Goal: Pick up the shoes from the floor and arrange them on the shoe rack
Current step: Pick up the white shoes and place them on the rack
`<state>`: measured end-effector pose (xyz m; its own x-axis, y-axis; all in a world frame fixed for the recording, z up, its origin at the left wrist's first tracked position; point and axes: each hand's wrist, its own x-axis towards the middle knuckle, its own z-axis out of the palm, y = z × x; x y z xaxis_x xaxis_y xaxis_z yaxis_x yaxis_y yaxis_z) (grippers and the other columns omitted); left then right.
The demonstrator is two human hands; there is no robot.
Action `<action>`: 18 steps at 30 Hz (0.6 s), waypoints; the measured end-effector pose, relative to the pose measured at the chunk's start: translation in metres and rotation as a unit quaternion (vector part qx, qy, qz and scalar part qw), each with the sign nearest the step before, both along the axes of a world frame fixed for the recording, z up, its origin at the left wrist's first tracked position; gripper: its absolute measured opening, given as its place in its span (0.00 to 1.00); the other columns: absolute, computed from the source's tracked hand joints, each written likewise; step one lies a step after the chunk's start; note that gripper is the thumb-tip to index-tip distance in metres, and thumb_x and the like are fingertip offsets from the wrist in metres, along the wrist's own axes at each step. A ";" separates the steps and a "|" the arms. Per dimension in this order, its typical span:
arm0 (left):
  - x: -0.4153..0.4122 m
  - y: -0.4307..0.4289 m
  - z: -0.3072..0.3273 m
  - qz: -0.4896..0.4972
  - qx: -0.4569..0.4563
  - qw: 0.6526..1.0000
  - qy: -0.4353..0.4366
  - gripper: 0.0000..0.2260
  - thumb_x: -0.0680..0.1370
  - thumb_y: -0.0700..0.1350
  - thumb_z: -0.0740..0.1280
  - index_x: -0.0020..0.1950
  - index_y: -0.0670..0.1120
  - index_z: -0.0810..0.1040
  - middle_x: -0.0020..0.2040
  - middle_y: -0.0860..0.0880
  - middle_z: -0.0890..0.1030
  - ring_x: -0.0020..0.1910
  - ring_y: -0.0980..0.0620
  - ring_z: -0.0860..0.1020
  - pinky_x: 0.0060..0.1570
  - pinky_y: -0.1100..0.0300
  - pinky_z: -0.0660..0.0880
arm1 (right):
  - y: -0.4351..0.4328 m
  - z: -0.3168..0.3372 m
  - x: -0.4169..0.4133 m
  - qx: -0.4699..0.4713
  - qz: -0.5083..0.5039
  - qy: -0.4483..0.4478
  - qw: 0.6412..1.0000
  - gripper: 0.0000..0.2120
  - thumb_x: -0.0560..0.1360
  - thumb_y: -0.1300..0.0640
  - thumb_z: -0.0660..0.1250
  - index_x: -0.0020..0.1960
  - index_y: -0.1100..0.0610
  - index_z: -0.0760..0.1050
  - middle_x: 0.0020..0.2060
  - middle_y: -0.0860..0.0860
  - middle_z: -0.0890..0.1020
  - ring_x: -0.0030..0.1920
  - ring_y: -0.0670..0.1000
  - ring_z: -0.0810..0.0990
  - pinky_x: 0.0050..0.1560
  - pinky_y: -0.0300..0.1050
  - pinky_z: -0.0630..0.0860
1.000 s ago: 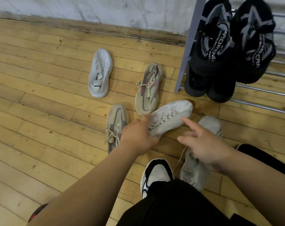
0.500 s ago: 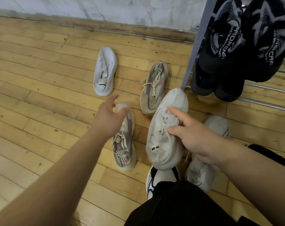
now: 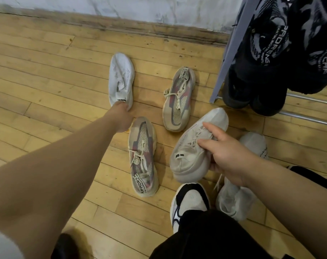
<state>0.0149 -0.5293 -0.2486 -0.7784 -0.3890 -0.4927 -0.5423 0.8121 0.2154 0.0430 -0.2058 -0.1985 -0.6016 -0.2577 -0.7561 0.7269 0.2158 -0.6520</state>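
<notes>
My right hand [image 3: 228,156] grips a cream laced sneaker [image 3: 194,144], lifted off the floor with its heel toward me. My left hand [image 3: 121,116] reaches far out and touches the heel of a white shoe [image 3: 121,79] lying on the wooden floor; its fingers are hidden, so the grip is unclear. Two beige and pink mesh sneakers lie between: one [image 3: 143,156] near my left wrist, one [image 3: 178,99] further back. Another white sneaker [image 3: 239,187] rests under my right hand. The shoe rack [image 3: 228,53] stands at the right.
Two pairs of black sneakers [image 3: 267,53] sit on the rack's metal bars [image 3: 308,99]. My own foot in a black and white shoe [image 3: 189,200] is planted at the bottom centre. A pale wall [image 3: 121,6] with a worn baseboard runs along the back.
The cream sneaker passed from my left hand into my right and rose off the floor. My left hand moved away left and forward to the white shoe's heel.
</notes>
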 end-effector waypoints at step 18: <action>0.112 0.124 0.046 0.071 0.139 0.987 -0.023 0.47 0.70 0.71 0.70 0.82 0.67 0.48 0.81 0.43 0.57 0.79 0.38 0.62 0.72 0.43 0.68 | 0.024 -0.006 0.017 0.014 -0.028 -0.014 0.999 0.30 0.81 0.57 0.68 0.77 0.34 0.64 0.71 0.49 0.74 0.60 0.51 0.81 0.61 0.56 0.80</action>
